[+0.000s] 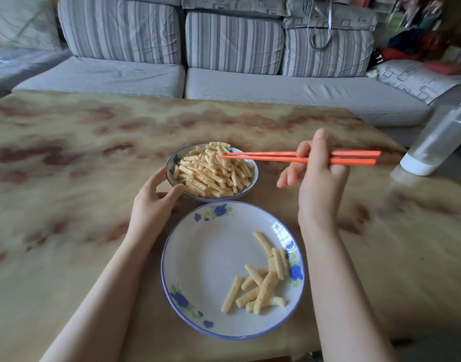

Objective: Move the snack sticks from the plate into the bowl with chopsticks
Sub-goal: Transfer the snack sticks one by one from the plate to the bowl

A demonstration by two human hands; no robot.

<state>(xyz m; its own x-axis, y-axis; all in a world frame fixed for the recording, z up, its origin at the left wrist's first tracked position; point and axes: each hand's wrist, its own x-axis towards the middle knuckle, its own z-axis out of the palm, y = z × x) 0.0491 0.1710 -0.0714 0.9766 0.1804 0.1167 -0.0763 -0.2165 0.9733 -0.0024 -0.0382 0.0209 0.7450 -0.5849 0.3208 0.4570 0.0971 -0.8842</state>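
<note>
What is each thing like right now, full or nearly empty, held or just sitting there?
bowl, heaped with snack sticks, held by the left hand.
plate, mostly bare, leftover sticks on its right side.
chopsticks, gripped by the right hand, tips over the bowl's pile.
bottle, on the table, contents unclear.
</note>
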